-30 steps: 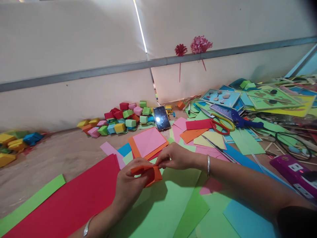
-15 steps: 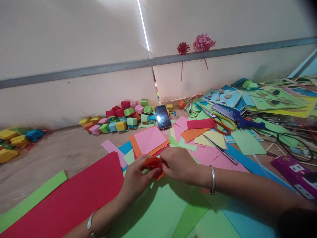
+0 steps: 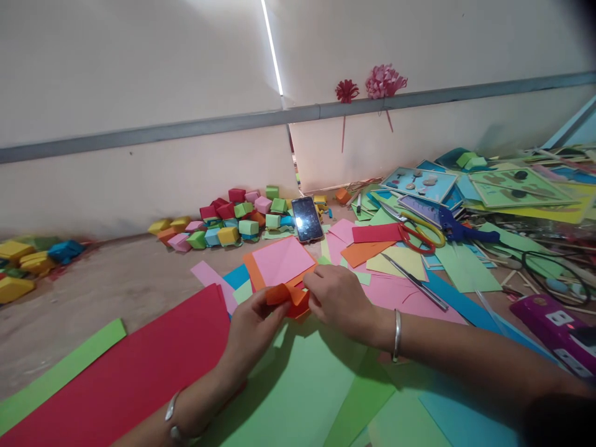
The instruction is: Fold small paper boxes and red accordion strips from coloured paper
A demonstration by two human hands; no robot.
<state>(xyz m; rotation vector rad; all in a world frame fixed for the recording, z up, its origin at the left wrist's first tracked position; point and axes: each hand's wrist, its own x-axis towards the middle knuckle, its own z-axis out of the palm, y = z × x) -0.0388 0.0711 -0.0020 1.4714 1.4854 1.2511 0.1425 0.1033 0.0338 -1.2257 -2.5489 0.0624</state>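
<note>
An orange folded paper (image 3: 294, 299) is held between both hands above a light green sheet (image 3: 298, 385). My left hand (image 3: 256, 320) pinches its left side between thumb and fingers. On the right side, my right hand (image 3: 338, 301) grips the paper's edge, its fingertips curled and partly hidden. The paper looks partly opened, with a flap standing up. Just behind the hands lies a stack of pink squares (image 3: 283, 261) on orange ones (image 3: 251, 267).
A large red sheet (image 3: 139, 366) lies at the left. Folded paper cubes (image 3: 228, 236) and a phone (image 3: 306, 220) sit near the wall. To the right are scissors (image 3: 416, 239), tweezers-like metal tool (image 3: 416, 282), loose papers and a purple device (image 3: 554, 329).
Both hands have shifted slightly upward. The orange paper has changed shape, and a flap now stands up near my left fingertips.
</note>
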